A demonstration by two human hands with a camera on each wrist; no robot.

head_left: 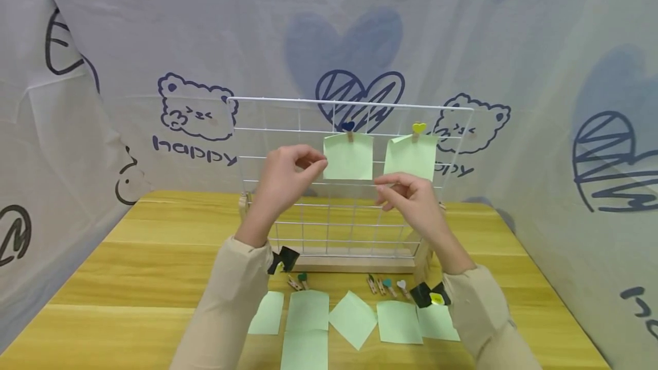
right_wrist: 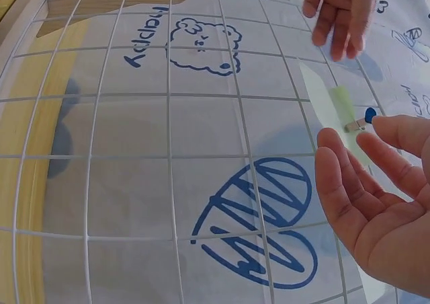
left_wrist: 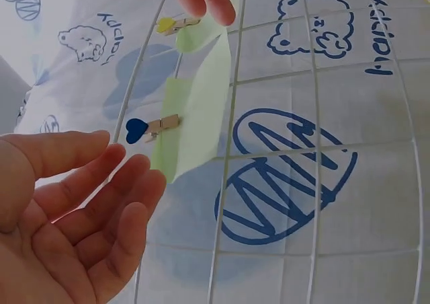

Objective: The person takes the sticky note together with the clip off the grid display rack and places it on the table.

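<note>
My left hand (head_left: pixel 288 175) is at the left edge of a pale green paper note (head_left: pixel 348 161), fingers loosely bent and holding nothing. A small wooden clothespin with a dark blue heart (head_left: pixel 349 127) fixes that note to a white wire grid rack (head_left: pixel 298 100). In the left wrist view, the fingertips are close to the note's corner; contact is hard to tell. My right hand (head_left: pixel 413 198), also holding nothing, is at the lower edge of a second green note (head_left: pixel 411 156). A clothespin with a yellow heart (head_left: pixel 418 128) fixes this one, its top left corner folded over.
Several green notes (head_left: pixel 353 320) lie along the table front. Between them and the rack's wooden base (head_left: pixel 339 264) are several clothespins, including one with a green heart (head_left: pixel 303 280) and one with a white heart (head_left: pixel 402 286). Printed cloth (head_left: pixel 277 27) hangs behind.
</note>
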